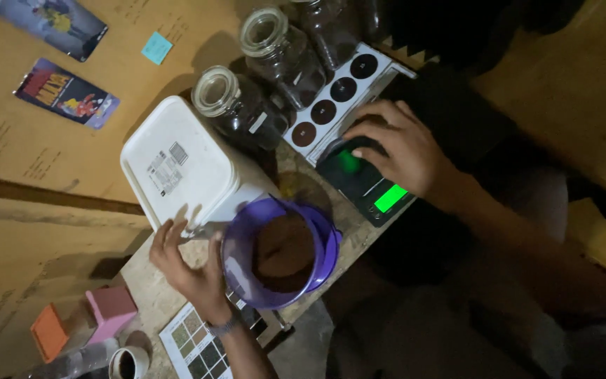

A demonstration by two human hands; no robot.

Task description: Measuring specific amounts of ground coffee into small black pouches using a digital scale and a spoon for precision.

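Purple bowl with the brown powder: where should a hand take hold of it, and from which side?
Grip the purple bowl by its rim and outer wall, coming in from the side, as the left hand does now with its thumb against the wall. The bowl is open-topped and holds loose brown powder, so a grasp from above would probably dip fingers into it. The white lidded tub crowds the far side.

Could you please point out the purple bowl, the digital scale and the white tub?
purple bowl [317,231]: head view, on its right rim.
digital scale [391,198]: head view, on its lit green display.
white tub [177,165]: head view, on its lid's middle.
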